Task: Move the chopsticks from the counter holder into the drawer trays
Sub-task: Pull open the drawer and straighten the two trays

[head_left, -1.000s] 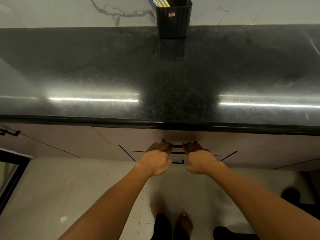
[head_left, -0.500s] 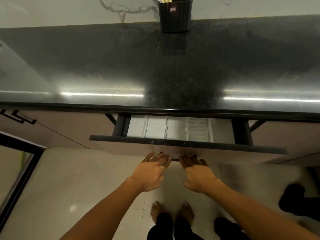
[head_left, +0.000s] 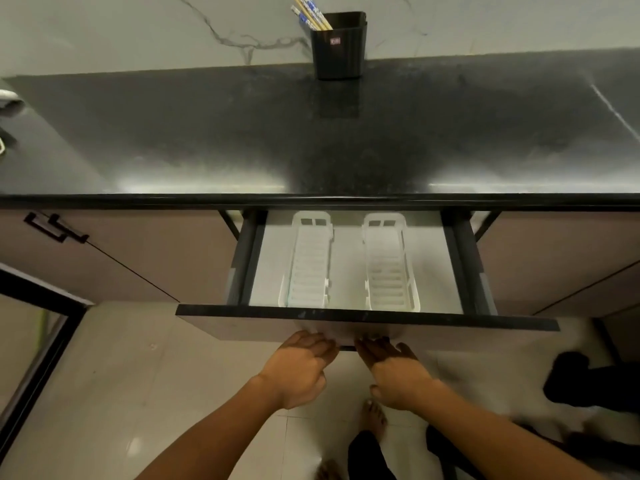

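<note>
A: Both hands, left hand (head_left: 298,367) and right hand (head_left: 394,370), have fingers on the drawer (head_left: 367,315) front; whether they hook it, I can't tell.
B: Progress?
A: Drawer open, trays (head_left: 310,265) bare. Chopsticks (head_left: 311,13) sit in the holder (head_left: 338,46); none moved, I judge.

Countertop (head_left: 207,133): dark speckled stone, polished to a gloss that mirrors two strip lights; the wall (head_left: 138,29) behind it is pale, grey-veined marble-like slab with a smooth face. Holder (head_left: 338,46): black plastic with fine vertical ribbing and a soft sheen; the two drawer trays (head_left: 308,265) (head_left: 389,268) are white moulded plastic with ridged beds. Drawer front (head_left: 242,327) and cabinet doors (head_left: 156,254): smooth matt laminate in a muted brown; floor tiles (head_left: 121,375): pale and glossy.
</note>
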Action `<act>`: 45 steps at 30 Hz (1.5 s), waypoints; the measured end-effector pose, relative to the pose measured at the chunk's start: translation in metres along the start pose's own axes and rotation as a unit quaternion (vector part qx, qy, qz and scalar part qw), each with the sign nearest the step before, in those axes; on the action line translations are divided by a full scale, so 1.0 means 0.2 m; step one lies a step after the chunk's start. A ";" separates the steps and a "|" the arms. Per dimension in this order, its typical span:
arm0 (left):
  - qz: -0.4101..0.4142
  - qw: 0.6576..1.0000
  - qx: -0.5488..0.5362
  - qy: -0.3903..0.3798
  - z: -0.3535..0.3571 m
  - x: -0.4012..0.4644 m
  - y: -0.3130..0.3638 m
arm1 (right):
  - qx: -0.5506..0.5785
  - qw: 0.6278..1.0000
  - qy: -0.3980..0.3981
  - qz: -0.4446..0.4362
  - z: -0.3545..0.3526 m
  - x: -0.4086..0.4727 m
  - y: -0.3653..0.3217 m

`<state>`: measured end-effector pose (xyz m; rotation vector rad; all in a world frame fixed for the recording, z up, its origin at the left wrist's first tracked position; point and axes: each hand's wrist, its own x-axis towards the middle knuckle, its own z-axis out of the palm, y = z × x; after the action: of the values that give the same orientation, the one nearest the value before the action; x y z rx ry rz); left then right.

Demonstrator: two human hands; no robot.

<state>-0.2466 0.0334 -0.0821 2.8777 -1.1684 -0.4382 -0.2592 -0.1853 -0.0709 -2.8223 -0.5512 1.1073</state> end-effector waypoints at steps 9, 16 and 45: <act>0.012 1.000 0.005 -0.025 0.02 -0.15 0.10 | 0.000 1.000 0.005 -0.004 0.12 -0.13 -0.09; 0.093 0.985 0.003 0.148 -0.13 -0.16 0.16 | -0.009 0.982 0.173 -0.069 0.06 -0.21 -0.12; -0.471 0.802 -0.364 0.050 -0.23 0.40 -0.47 | 0.417 0.847 0.218 0.248 -0.35 0.31 0.46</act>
<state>-0.1158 0.0420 -0.0677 2.4494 0.4925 -0.5414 -0.1413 -0.2446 -0.0756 -2.2863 0.5990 0.4814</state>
